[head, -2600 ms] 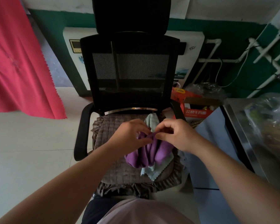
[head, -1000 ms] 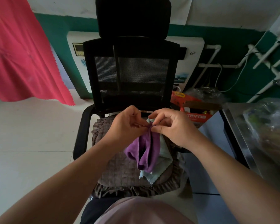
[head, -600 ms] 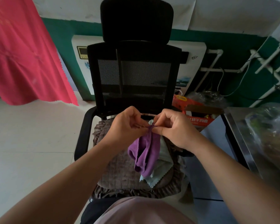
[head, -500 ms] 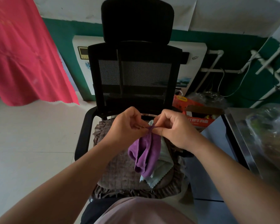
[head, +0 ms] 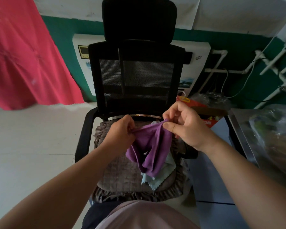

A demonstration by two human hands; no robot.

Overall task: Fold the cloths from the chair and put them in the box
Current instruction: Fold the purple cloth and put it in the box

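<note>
Head view, mid-frame: left hand (head: 120, 132) and right hand (head: 185, 125) each pinch the purple cloth (head: 149, 146) above the chair (head: 116, 172); unfolding step, likely; next, spread it flat.

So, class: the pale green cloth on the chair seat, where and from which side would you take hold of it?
Probably pinch the pale green cloth at its zigzag corner from the seat's front edge: it lies flat there, clear of the purple cloth hanging above.

Chair (head: 135, 76) at 12 o'clock, seat cushion (head: 120, 171) on it, lower cloth (head: 158, 179) on the cushion, held cloth (head: 150, 146) above that, carton (head: 205, 111) at 2 o'clock behind the chair, hanging fabric (head: 23, 55) at 10 o'clock.
</note>
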